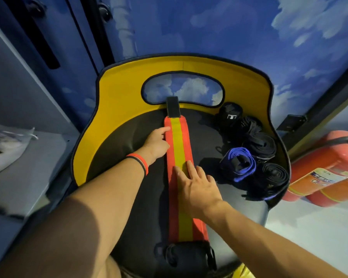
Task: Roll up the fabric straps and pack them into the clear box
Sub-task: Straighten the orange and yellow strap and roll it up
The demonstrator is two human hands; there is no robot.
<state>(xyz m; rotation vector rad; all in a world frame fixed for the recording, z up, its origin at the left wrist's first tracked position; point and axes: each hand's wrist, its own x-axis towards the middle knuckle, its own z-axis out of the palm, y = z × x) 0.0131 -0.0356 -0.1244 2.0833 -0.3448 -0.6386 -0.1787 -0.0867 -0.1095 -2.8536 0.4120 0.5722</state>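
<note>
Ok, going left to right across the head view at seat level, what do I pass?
White bag on the shelf → left hand → red-and-yellow strap laid flat → blue-edged rolled strap → red fire extinguisher.

From my remote seat I see both arms bare and reaching forward, the left forearm (109, 187) coming in from the lower left and the right forearm (259, 227) from the lower right, converging toward the middle. The left hand (158, 141) is the farther out, back upward, index finger stretched ahead and thumb alongside; its other fingers I cannot make out. Two wristbands (142, 164), one orange and one dark, circle that wrist. The right hand (199, 187) lies palm down nearer to me, its fingers (189, 167) straight and slightly spread.
</note>
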